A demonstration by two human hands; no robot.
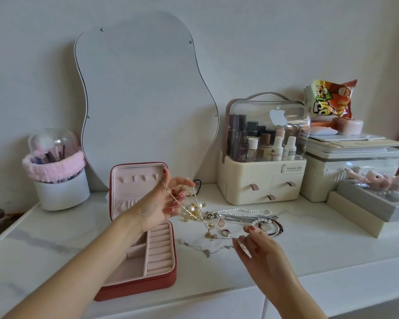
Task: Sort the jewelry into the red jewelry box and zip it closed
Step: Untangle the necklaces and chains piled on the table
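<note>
Two hands on one gold chain (184,207). Left hand (165,203) raised in front of the open lid (137,178) of the red box (138,282), fingers pinched narrow on the chain's upper end near the lid hooks (138,178). Right hand (260,247) low over the table (332,256), thumb and forefinger closed on what looks like the lower end; remaining fingers loosely curled.

Likely reason for the hold: chain stretched between both hands to keep it straight and free of the pile (240,219), ready for hanging on a hook. Judgement only.

Chain long axis diagonal: upper end up-left at the lid, lower end down-right toward the right hand. Taut in the upper part; lower run thin and hard to trace past the charms (192,211).

Box open, lid upright, base flat, long side running away from the camera. Tray compartments (134,268) and ring rolls (160,247) look empty. Zipper not engaged.

Rest of jewelry lying just right of the box: pearl strand (244,211), dark bead bracelet (273,227), rings (226,231), silver chain (207,249). Nearly all sorting outstanding.
</note>
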